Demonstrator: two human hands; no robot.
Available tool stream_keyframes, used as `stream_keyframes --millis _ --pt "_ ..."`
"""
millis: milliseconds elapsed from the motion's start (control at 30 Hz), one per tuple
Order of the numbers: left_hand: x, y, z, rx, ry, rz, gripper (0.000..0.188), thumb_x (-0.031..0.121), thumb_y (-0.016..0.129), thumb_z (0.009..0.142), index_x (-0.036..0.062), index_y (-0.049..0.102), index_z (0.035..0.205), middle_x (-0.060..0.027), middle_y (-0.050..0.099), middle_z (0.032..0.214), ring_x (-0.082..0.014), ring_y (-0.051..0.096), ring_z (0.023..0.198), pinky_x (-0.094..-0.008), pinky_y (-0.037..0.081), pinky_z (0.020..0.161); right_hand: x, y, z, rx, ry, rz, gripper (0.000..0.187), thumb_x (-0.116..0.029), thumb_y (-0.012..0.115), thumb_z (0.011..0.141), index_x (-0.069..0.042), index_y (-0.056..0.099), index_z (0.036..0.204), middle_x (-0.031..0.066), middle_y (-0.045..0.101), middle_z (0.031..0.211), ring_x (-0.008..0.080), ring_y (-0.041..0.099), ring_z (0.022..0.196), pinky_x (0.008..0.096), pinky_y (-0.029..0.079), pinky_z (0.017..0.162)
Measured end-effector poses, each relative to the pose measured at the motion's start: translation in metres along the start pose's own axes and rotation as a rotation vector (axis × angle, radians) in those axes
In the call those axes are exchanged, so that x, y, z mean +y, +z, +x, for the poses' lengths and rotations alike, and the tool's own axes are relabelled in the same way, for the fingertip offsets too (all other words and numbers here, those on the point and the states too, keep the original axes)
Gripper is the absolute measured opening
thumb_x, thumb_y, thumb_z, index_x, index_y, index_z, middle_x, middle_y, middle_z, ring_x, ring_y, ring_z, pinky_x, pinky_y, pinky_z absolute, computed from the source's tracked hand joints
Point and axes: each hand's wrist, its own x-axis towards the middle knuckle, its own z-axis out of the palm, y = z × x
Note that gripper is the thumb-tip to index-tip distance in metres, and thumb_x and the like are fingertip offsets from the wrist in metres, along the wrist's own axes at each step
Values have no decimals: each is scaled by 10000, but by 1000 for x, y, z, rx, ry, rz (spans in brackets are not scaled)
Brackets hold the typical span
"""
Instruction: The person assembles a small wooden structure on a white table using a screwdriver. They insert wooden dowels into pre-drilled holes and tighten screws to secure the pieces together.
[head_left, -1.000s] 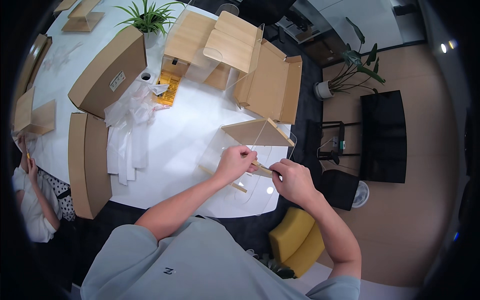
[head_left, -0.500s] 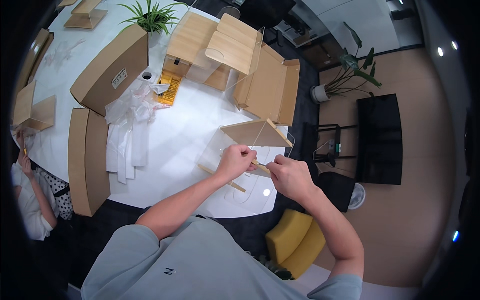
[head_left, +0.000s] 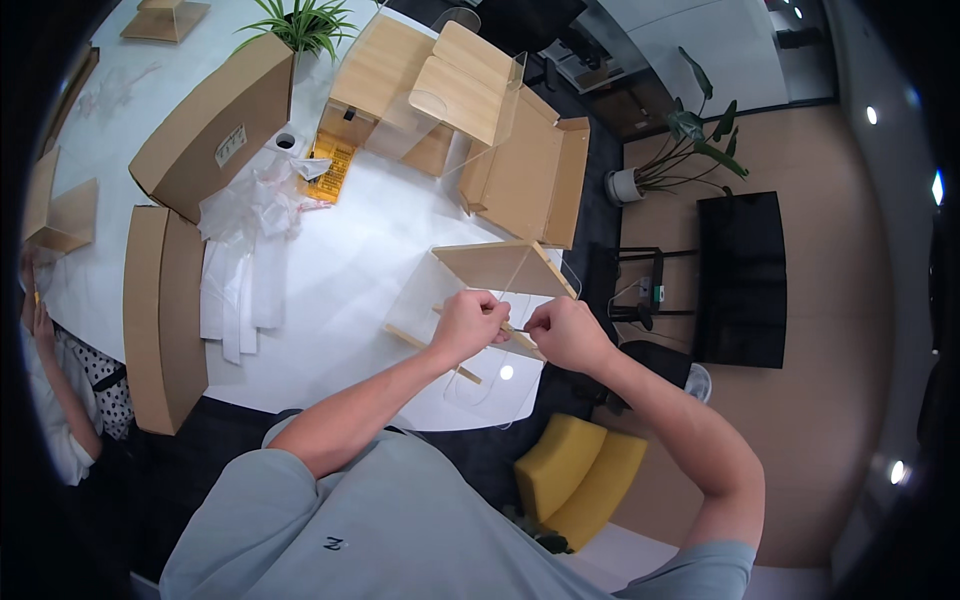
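In front of me on the table stands a small unit of clear acrylic sheets and light wooden boards (head_left: pixel 505 265). My left hand (head_left: pixel 468 328) is closed in a pinch at the edge of a lower wooden board (head_left: pixel 525 344), its fingertips partly hidden. Just to the right, my right hand (head_left: pixel 568 335) is closed around a small tool whose thin dark shaft (head_left: pixel 519 330) points left at that edge. The tool's handle is hidden in my fist, so its exact kind is unclear. Below my hands lies a narrow wooden strip (head_left: pixel 468 375) by the clear sheet.
A larger wood-and-acrylic unit (head_left: pixel 468 80) stands behind, beside an open cardboard box (head_left: pixel 525 165). Plastic wrapping (head_left: pixel 262 215), a yellow tool case (head_left: pixel 333 168) and a tape roll (head_left: pixel 286 142) lie left, near cardboard boxes (head_left: pixel 165 320). Another person (head_left: pixel 60 400) works at far left.
My right hand has turned at the wrist, its elbow swinging outward, while staying close to the left hand. My left hand keeps its pinch. The whole view has shifted slightly.
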Motion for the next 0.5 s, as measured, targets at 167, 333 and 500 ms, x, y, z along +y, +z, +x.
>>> stream_keyframes --millis 167,333,500 --pt "-4 1 0 -44 -18 -6 252 138 667 990 -91 717 895 -147 765 820 -228 800 765 -294 645 662 0 -5 0 -61 135 105 172 -94 689 864 5 803 944 184 783 903 301 770 845 381 605 818" --pt "-2 -21 3 -255 -122 -187 198 12 534 1028 -110 686 1065 -186 748 1077 -282 795 942 -342 673 831 -3 -8 -1 -66 3 3 189 -83 649 874 -10 806 950 212 771 926 371 754 889 412 600 870" --pt "-14 -42 12 -447 -90 -187 328 -71 427 992 -96 669 1211 -203 719 1179 -308 754 1104 -370 641 972 -3 4 2 -28 -53 -78 180 -79 626 877 -11 785 929 214 762 908 395 745 879 458 602 829"
